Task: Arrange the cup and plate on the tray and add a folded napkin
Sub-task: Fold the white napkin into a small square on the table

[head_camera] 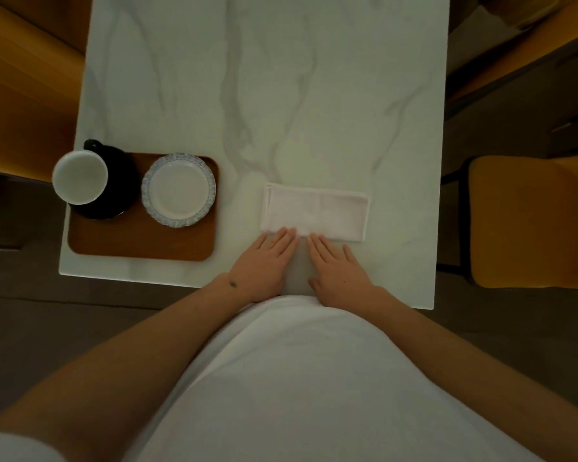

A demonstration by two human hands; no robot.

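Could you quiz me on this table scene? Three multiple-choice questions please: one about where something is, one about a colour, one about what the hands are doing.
1. Where does the napkin lie?
A. on the tray
B. on the table, right of the tray
C. on the plate

2. What colour is the tray?
A. brown
B. blue
C. white

3. How are the two hands?
A. both gripping the cup
B. flat, fingers straight, at the napkin's near edge
C. clenched in fists

Answers:
1 B: the folded napkin rests on the marble table, apart from the tray.
2 A: the tray under the cup and plate is brown.
3 B: the left hand and right hand lie open, fingertips at the napkin.
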